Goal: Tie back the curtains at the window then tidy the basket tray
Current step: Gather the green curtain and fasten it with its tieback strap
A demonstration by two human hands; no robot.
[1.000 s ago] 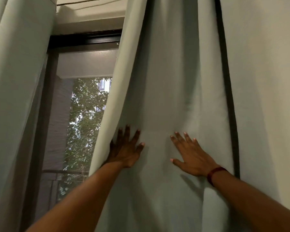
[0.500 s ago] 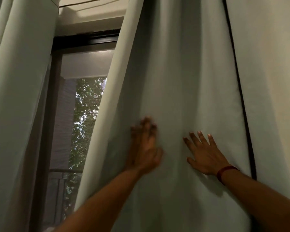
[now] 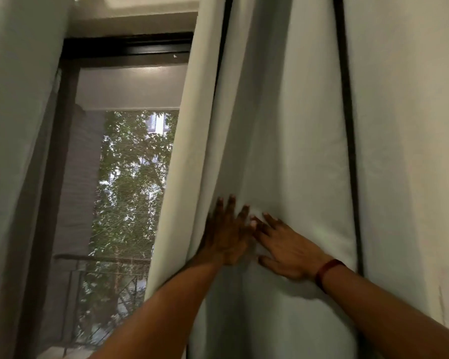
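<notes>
The right curtain (image 3: 270, 125) hangs right of the window (image 3: 130, 177), partly gathered. Our left hand (image 3: 224, 237) and right hand (image 3: 288, 250) press flat on it, fingertips meeting, grip released. We judge the step is gathering; next we must clasp it in a bunch and tie it.

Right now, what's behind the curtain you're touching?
Beside the curtain, the window shows trees and a railing. Directly behind the cloth, where the left hand and right hand press, everything is covered.
</notes>
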